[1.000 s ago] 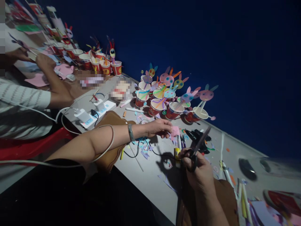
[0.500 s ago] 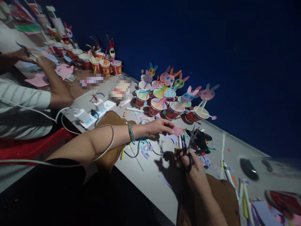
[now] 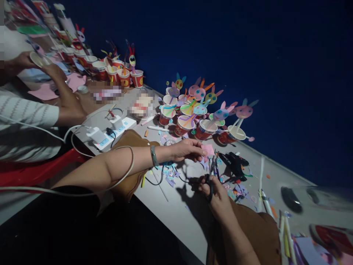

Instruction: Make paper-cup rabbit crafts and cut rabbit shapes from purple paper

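My left hand [image 3: 188, 150], with a bangle on its wrist, pinches a small piece of pink paper [image 3: 209, 149] above the table. Just below and to the right, my right hand [image 3: 216, 193] is closed round the black handles of a pair of scissors [image 3: 212, 167]. The blades point up toward the paper's lower edge; whether they touch it I cannot tell. Behind the blades lies a black glue gun [image 3: 234, 165], with pens beside it. Paper scraps [image 3: 171, 176] in purple and blue are scattered under my left forearm.
Red paper cups [image 3: 184, 126] with paper animal faces on sticks stand along the back. A power strip [image 3: 118, 131] with chargers sits at left, its white cable crossing my left arm. A co-worker's hands [image 3: 52, 70] hold a pale cup-like thing. A dark computer mouse [image 3: 291, 199] lies at right.
My right hand has moved left with the scissors, bringing the blades close to the pink paper. The pink paper has turned to show more of its face. The co-worker's hands have shifted slightly.
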A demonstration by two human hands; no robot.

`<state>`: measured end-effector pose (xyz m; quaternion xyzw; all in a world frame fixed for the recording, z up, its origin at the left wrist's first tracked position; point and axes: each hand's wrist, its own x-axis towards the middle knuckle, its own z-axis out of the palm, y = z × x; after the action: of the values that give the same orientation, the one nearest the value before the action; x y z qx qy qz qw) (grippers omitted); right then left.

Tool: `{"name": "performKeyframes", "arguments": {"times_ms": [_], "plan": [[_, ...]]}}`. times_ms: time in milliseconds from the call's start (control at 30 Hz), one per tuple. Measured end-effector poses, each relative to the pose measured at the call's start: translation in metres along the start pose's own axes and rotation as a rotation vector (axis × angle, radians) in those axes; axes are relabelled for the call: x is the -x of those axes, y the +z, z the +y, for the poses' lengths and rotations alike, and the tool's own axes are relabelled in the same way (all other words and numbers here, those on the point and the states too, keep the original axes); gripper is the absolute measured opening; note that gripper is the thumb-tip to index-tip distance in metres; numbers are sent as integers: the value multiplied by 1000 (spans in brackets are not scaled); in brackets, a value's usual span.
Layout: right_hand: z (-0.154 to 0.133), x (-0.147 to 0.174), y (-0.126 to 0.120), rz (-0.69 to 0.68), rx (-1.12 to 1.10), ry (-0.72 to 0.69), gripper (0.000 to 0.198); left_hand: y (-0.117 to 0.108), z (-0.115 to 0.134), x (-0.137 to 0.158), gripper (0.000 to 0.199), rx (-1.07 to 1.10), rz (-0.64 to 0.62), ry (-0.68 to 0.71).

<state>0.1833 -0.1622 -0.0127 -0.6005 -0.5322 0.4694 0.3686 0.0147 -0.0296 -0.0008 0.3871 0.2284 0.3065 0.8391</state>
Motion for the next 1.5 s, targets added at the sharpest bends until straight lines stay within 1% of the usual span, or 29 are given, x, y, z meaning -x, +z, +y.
{"name": "performKeyframes", "arguments": {"times_ms": [167, 400, 600, 833, 1200, 1500], "plan": [[-3, 1, 2, -32, 19, 16, 37, -1, 0, 1, 24, -53, -38, -24], [-5, 0, 3, -96, -10, -58, 39, -1, -4, 0, 23, -104, -80, -19], [-5, 0, 2, -85, 22, -96, 44, 1, -3, 3, 21, -151, -92, -45], [-11, -2, 3, -84, 37, -109, 47, 4, 0, 4, 17, -180, -80, -68], [-11, -1, 3, -79, 43, -111, 45, 3, 0, 5, 19, -198, -93, -66], [-10, -1, 1, -69, 58, -107, 49, 4, 1, 6, 20, -196, -102, -70]]}}
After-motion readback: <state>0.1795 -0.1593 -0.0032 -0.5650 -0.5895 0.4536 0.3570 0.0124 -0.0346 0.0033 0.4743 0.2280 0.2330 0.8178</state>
